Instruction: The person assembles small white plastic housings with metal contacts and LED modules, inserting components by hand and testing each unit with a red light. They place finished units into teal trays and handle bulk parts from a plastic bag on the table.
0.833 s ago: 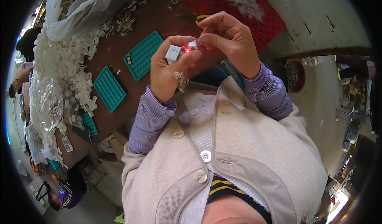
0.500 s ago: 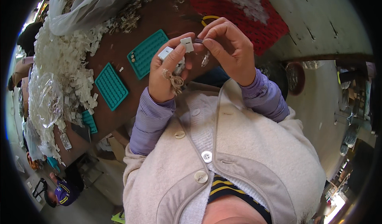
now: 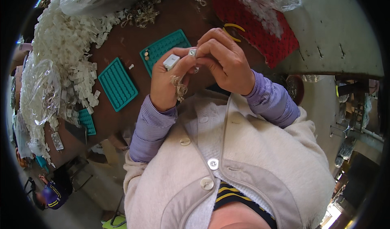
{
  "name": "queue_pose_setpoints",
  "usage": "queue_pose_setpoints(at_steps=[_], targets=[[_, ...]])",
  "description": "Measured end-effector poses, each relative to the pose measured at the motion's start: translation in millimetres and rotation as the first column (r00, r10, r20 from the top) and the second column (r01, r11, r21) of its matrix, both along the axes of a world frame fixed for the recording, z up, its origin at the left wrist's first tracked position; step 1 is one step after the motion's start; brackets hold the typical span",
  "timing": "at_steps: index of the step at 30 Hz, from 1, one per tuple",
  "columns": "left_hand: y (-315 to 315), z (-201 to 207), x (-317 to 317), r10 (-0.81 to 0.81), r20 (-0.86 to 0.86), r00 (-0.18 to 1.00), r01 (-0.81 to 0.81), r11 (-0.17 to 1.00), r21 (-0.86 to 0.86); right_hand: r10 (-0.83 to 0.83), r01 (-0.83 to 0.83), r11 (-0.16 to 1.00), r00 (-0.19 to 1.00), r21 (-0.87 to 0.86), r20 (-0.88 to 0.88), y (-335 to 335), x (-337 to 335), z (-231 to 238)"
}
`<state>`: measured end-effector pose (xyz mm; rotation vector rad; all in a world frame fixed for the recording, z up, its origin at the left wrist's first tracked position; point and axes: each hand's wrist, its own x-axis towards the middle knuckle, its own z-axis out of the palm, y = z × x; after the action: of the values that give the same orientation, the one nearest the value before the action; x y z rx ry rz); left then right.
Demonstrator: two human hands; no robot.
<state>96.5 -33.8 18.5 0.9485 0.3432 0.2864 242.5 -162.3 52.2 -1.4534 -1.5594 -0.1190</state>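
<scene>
My left hand (image 3: 164, 82) is closed around small white plastic blocks. One white block (image 3: 172, 61) with a dark slot rests on the fingers; a second block (image 3: 192, 53), turned so a small dark spot shows, sits between thumb and forefinger. A bundle of looped, beige cord or chain (image 3: 178, 87) hangs below the left thumb. At the second block, the fingertips of my right hand (image 3: 227, 62) are pinched together against its right side. What lies between those fingertips is hidden. Behind the left hand lies a green ridged tray (image 3: 174, 38) with a few small round pieces.
A large heap of white pieces (image 3: 73, 46) covers the table's left side. Another green tray (image 3: 118, 84) lies nearer. Yellow-handled pliers (image 3: 235, 27) rest beside a red cloth (image 3: 260, 34). Clear plastic bags (image 3: 101, 1) and tangled chains (image 3: 142, 15) lie at the back. A person (image 3: 55, 194) sits far left.
My right hand has moved in against the block in the left hand; the dark strip it held is now out of sight. The block has turned from its flat face.
</scene>
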Motion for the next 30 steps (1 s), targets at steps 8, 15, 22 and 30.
queue_pose_setpoints(at_steps=[8, 15, 22, 30], targets=[[15, -13, -4, 0.16, -0.085, 0.983, -0.162, 0.987, -0.015, 0.142, -0.144, 0.983, 0.99, -0.117, -0.022, 32, 26, -15], [33, -9, 8, 0.163, 0.288, 0.944, -0.071, 0.949, -0.306, -0.049, 0.073, 0.997, 0.806, -0.016, 0.59, 81, 165, -39], [27, 12, 1, 0.283, 0.034, 0.959, -0.283, 0.959, 0.014, 0.138, -0.236, 0.945, 0.916, -0.228, -0.377, 57, 112, -36], [20, 17, -2, 0.307, 0.24, 0.921, -0.367, 0.469, 0.803, 0.267, -0.581, 0.794, 0.596, -0.177, -0.758, 25, 39, -11]])
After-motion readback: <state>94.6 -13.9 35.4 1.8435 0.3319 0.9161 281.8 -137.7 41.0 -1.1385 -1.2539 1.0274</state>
